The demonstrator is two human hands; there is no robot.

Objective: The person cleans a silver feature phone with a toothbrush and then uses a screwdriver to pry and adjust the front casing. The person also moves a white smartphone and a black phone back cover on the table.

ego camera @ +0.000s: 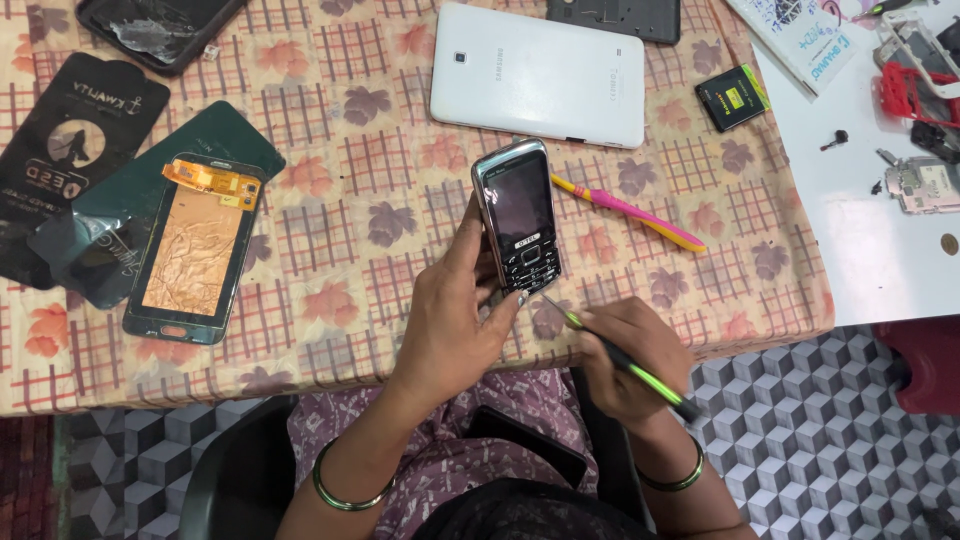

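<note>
Your left hand [455, 320] grips the keypad phone [518, 215] by its lower end, fingers [470, 240] closed along its left edge and thumb at the bottom right corner. The phone is face up, dark screen toward the top, raised over the bench [330, 290] near its front edge.

Your right hand [625, 355] is closed around a green-and-black screwdriver [620, 358]. The metal tip sits at the phone's lower right corner, right by your left thumb; I can't tell if it touches the casing.

On the checked, leaf-print cloth covering the bench:
- white tablet [538, 75], back side up, just beyond the phone
- pink-and-yellow toothbrush [628, 210], lying diagonally right of the phone
- small black-and-yellow battery [733, 97], right of the tablet
- open smartphone frame [195, 247] with copper-coloured foil inside and an orange flex at its top, well left of the phone
- that frame lies on a dark green sleeve [215, 130]; a black printed packet [75, 125] is further left
- cracked dark phone [158, 28] at the top left corner

A white surface [880, 250] on the right carries a bare circuit board [925, 183], red parts [915, 95] and a small black screw-like piece [837, 138].

No container is clearly visible. A dark flat item [530, 445] rests on your lap.
</note>
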